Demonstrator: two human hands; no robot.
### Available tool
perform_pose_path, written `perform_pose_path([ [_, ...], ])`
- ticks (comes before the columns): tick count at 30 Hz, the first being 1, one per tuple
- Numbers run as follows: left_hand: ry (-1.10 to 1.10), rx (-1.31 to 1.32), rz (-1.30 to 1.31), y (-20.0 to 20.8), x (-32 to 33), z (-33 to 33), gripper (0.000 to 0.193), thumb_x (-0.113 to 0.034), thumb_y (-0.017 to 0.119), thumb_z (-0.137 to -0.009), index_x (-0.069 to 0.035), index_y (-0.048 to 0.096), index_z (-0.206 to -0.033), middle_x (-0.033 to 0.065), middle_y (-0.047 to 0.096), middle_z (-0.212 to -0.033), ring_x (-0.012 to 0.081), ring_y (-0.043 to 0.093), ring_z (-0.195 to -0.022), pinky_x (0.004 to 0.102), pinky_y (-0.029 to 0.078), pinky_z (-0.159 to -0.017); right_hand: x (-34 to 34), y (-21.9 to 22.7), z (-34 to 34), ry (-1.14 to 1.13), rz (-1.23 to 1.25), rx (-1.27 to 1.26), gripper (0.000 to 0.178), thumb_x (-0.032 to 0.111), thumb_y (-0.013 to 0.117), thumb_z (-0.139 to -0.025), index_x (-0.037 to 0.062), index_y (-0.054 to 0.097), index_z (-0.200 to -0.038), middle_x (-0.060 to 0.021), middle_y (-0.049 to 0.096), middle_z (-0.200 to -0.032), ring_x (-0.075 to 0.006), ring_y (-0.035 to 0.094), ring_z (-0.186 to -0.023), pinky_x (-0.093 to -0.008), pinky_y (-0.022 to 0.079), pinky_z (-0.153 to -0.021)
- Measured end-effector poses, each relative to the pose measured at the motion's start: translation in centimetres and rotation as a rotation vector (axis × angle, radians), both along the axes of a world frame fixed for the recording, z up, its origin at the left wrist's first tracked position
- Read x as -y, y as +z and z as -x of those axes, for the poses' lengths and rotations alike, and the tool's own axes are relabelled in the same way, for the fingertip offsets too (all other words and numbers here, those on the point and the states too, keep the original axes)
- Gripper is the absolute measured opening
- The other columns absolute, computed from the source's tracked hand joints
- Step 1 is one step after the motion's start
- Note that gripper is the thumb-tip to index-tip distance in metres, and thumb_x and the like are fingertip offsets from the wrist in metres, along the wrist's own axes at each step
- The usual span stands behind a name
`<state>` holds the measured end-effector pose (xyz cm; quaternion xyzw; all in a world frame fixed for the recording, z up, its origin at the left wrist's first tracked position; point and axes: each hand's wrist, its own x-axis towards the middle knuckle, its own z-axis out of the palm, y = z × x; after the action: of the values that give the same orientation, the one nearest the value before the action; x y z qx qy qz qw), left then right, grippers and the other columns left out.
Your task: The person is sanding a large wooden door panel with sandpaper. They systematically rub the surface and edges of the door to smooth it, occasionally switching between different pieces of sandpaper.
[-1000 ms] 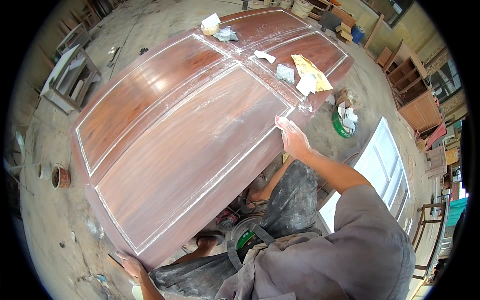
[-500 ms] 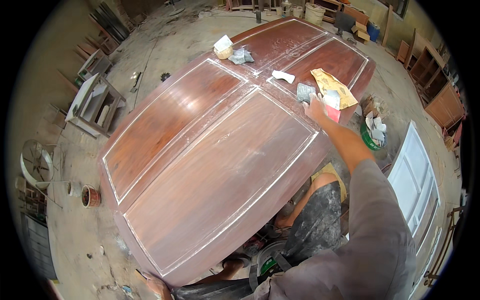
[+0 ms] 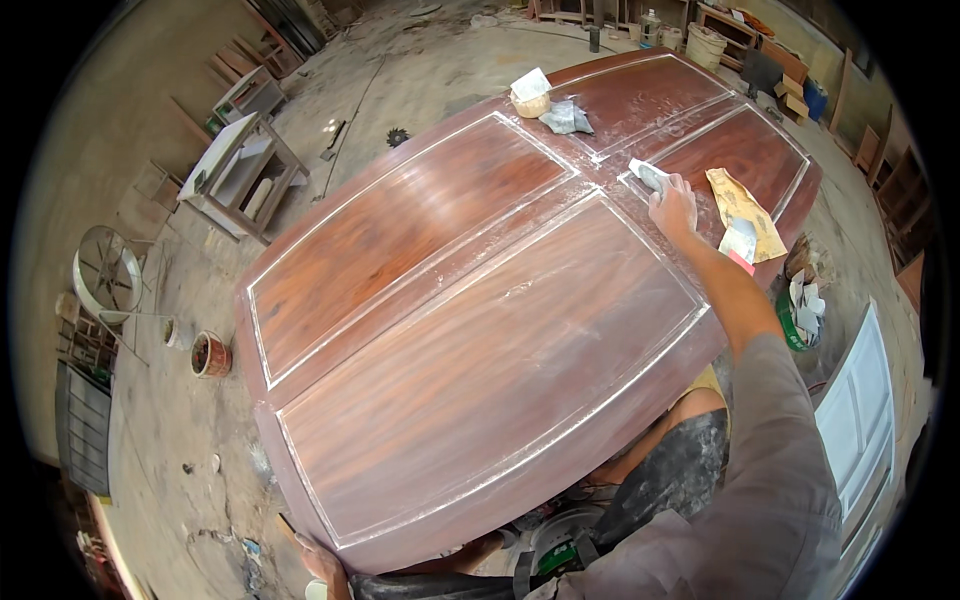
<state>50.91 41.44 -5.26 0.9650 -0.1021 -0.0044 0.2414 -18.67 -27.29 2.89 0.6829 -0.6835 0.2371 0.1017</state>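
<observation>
A large reddish-brown wooden door panel (image 3: 480,330), with white lines along its panel edges and pale dust on its surface, stretches out in front of me. At its far right part my right hand (image 3: 676,207) is closed on a folded grey piece of sandpaper (image 3: 652,177), which covers most of a white scrap there. Right of this hand lies a yellow-backed sandpaper sheet (image 3: 765,232) with a pale and a pink piece by it. My left hand (image 3: 322,566) is at the near left corner, fingers curled around a thin flat thing (image 3: 286,523) that I cannot make out.
A small round tub (image 3: 531,105) and a crumpled grey sheet (image 3: 567,118) sit on the panel's far edge. A green bucket of scraps (image 3: 800,318) and a white door (image 3: 858,410) are at right. At left stand a wooden stand (image 3: 240,175) and a basket-like pot (image 3: 211,355).
My right hand has moved the grey sandpaper away from the yellow sheet, left and onto the white scrap. My view has shifted, so the panel sits further right. The left hand stays at the corner.
</observation>
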Motion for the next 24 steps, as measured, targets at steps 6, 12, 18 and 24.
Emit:
perform_pose_path([
  [6,0.043,-0.003,0.016,-0.4,-1.7,-1.8,0.098,-0.071,0.028,-0.103,0.02,0.067,-0.109,0.0364,0.07,-0.097,0.0464,0.066,-0.088,0.054,0.047,-0.088,0.5,-3.0,-10.3,0.373,-0.222,-0.314,0.046,0.017,0.062,-0.087,0.007,0.06,-0.132,-0.019,0.06,-0.13,-0.04,0.054,-0.123,-0.0492,0.043,-0.106],
  [12,0.103,-0.039,-0.022,1.3,0.8,0.9,0.088,-0.063,0.031,-0.107,0.018,0.067,-0.107,0.0358,0.069,-0.092,0.042,0.062,-0.082,0.0525,0.047,-0.082,0.7,-4.0,-11.1,0.426,-0.021,-0.145,0.034,0.028,0.059,-0.092,0.0039,0.065,-0.116,-0.0178,0.062,-0.124,-0.0374,0.055,-0.123,-0.048,0.043,-0.107],
  [18,0.075,-0.08,0.123,1.7,-0.5,0.7,0.088,-0.063,0.034,-0.107,0.018,0.067,-0.107,0.0341,0.071,-0.093,0.0396,0.062,-0.08,0.0518,0.048,-0.081,-9.4,-4.2,-26.5,0.793,-0.044,0.079,0.022,0.021,0.059,-0.094,0.0028,0.066,-0.103,-0.016,0.064,-0.108,-0.0347,0.059,-0.111,-0.0443,0.045,-0.103],
  [24,0.06,-0.027,0.053,2.2,0.5,1.9,0.097,-0.071,0.033,-0.103,0.021,0.065,-0.106,0.0279,0.07,-0.085,0.0357,0.061,-0.074,0.0522,0.049,-0.076,-8.4,-4.3,-24.5,0.889,-0.073,0.038,0.025,0.014,0.06,-0.092,0.0023,0.062,-0.114,-0.0171,0.064,-0.114,-0.0357,0.062,-0.114,-0.0436,0.048,-0.102],
])
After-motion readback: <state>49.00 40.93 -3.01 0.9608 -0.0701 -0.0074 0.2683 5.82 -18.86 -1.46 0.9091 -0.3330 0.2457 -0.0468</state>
